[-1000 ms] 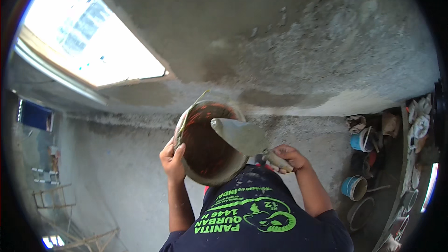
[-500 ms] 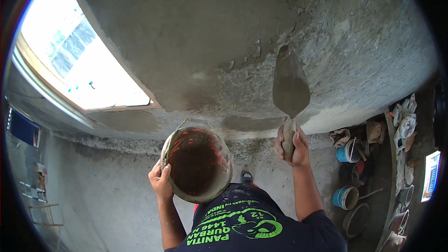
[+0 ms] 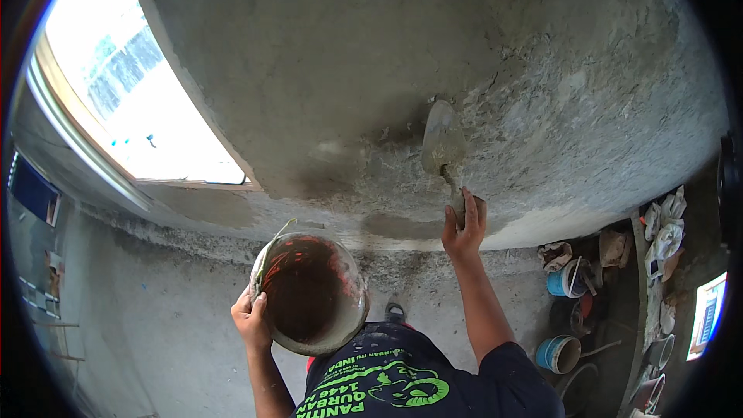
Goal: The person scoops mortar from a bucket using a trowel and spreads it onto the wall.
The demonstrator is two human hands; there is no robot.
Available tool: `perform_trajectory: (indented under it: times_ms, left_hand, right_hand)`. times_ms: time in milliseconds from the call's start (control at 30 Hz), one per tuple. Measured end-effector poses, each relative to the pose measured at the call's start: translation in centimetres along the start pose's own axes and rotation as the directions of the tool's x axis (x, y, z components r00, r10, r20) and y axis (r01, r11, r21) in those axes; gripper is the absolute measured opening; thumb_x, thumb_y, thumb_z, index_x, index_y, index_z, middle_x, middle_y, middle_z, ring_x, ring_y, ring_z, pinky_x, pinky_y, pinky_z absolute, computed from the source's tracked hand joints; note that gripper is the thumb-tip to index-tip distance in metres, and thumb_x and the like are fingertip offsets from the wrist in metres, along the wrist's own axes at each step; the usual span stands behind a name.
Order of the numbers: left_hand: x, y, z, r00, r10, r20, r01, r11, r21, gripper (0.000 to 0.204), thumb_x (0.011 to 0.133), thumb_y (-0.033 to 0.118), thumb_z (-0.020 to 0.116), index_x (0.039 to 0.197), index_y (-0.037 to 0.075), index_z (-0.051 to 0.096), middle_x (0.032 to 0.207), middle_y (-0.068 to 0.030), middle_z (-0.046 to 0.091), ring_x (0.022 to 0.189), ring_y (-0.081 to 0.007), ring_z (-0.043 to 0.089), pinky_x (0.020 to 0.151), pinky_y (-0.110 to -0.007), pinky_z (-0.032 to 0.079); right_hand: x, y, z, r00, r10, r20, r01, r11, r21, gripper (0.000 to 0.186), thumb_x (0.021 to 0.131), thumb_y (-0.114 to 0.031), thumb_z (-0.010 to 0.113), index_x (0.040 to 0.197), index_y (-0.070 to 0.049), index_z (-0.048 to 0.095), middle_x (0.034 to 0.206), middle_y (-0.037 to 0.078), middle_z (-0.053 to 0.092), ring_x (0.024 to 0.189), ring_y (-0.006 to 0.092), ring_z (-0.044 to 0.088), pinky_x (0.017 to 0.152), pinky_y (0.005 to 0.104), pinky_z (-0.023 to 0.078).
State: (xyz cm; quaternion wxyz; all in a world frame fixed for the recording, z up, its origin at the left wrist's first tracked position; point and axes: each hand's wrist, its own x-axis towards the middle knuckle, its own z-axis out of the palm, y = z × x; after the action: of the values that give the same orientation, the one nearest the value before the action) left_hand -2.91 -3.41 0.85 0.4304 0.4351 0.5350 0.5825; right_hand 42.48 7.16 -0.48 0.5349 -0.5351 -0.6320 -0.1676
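My left hand (image 3: pixel 252 319) grips the rim of a mortar-stained bucket (image 3: pixel 357 306) on its left side. The bucket is tilted, its mouth facing up toward me, with dark contents and reddish streaks on its inner wall. My right hand (image 3: pixel 466 226) is closed around the handle of a trowel (image 3: pixel 443 139). The trowel's pointed blade lies against or very close to the rough grey wall (image 3: pixel 325 54); contact is hard to make out. Dark shadow shows beside the blade. Cracked, flaking plaster lies around its tip.
A bright window opening (image 3: pixel 147 108) breaks the wall at left. On the right stand blue paint buckets (image 3: pixel 548 354), (image 3: pixel 559 282) near crumpled sacks (image 3: pixel 667 240). A ladder-like frame (image 3: pixel 39 302) is at the far left. Grey concrete floor (image 3: pixel 170 325) lies below.
My right hand has moved the trowel leftward and turned its blade toward the wall. The bucket and my left hand have shifted slightly left and lower in the view.
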Motion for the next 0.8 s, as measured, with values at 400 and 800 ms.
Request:
perform_trajectory:
  times_ms: [400,800]
  left_hand:
    - [-0.7,-0.3,-1.1,0.998,-0.017,-0.056,0.017,1.0,-0.007,0.033,0.098,0.006,0.06,0.123,-0.013,0.07,0.113,-0.0084,0.075,0.097,-0.0144,0.068,0.09,-0.029,0.053]
    - [0.1,-0.3,-0.1,1.0,-0.027,-0.016,0.026,0.998,-0.05,0.032,0.099,0.002,0.061,0.125,-0.015,0.07,0.112,-0.0079,0.074,0.097,-0.0125,0.066,0.09,-0.027,0.051]
  right_hand:
    - [-6.7,2.5,0.0,0.97,0.188,0.154,-0.175,0.98,-0.094,0.058,0.091,-0.005,0.075,0.147,-0.01,0.062,0.11,0.018,0.071,0.09,0.0395,0.074,0.07,0.0449,0.061]
    - [1.3,3.2,0.6,0.984,0.006,0.179,0.007,0.997,-0.072,0.054,0.092,-0.008,0.073,0.145,-0.007,0.062,0.109,0.019,0.071,0.088,0.0404,0.072,0.072,0.0451,0.061]
